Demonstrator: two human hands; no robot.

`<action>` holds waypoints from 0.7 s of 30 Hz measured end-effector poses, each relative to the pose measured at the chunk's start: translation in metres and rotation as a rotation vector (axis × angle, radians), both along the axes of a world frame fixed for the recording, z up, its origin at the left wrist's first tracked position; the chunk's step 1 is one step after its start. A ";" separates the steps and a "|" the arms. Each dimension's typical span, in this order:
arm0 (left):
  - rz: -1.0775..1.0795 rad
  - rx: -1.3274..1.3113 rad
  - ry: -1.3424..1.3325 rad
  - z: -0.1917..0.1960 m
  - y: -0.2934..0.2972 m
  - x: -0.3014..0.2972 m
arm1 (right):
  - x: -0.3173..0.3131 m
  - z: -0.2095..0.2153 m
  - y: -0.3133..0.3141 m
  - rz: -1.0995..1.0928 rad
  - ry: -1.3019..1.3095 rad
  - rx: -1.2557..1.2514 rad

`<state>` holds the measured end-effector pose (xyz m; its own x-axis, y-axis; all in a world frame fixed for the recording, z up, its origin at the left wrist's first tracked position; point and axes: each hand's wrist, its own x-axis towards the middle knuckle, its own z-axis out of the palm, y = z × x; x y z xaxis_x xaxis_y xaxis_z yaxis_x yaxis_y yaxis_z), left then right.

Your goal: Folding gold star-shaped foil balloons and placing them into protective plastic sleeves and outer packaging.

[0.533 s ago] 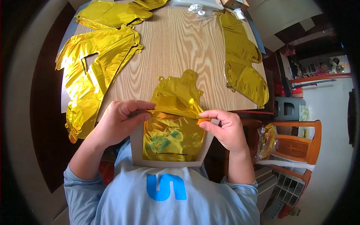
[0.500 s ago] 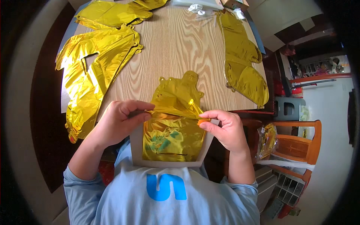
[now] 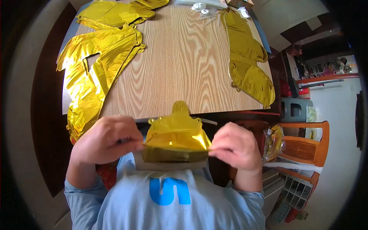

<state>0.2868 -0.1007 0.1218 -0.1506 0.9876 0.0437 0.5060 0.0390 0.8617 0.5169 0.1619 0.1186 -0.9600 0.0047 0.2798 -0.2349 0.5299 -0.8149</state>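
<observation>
A gold foil balloon [image 3: 174, 130], flat and partly folded, is stretched between my two hands in front of my chest. My left hand [image 3: 109, 140] pinches its left edge. On the opposite side my right hand [image 3: 238, 145] pinches the right edge. The balloon's rounded tab points away from me over the table's near edge, and small loops stick out at its sides. Below the fold, part of a pale board [image 3: 168, 165] shows against my shirt; most of it is hidden.
Flat gold foil balloons [image 3: 97, 65] lie on the left of the wooden table [image 3: 172, 57], another balloon [image 3: 245, 53] on the right. White ribbon rolls [image 3: 198, 7] and clear plastic sit at the far edge. A wooden chair [image 3: 320, 147] with a bagged foil item stands at right.
Both hands have come down toward me, drawing the balloon's upper part over its lower part. Its rounded tab has slid nearer, and most of the pale board is now covered.
</observation>
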 end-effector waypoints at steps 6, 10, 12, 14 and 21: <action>-0.169 0.125 0.099 0.028 -0.011 0.007 | 0.018 0.027 -0.022 0.040 0.112 0.166; -0.190 0.173 0.041 0.017 -0.007 0.003 | 0.007 0.023 -0.018 0.023 0.164 0.130; -0.149 0.093 -0.043 0.008 -0.002 -0.007 | 0.004 0.005 -0.013 0.016 0.052 -0.037; -0.098 0.040 -0.058 -0.008 0.007 -0.016 | -0.002 -0.008 -0.001 -0.025 -0.117 -0.137; 0.310 -0.568 -0.522 -0.044 0.066 -0.062 | -0.070 -0.077 0.061 -0.126 -0.562 -0.716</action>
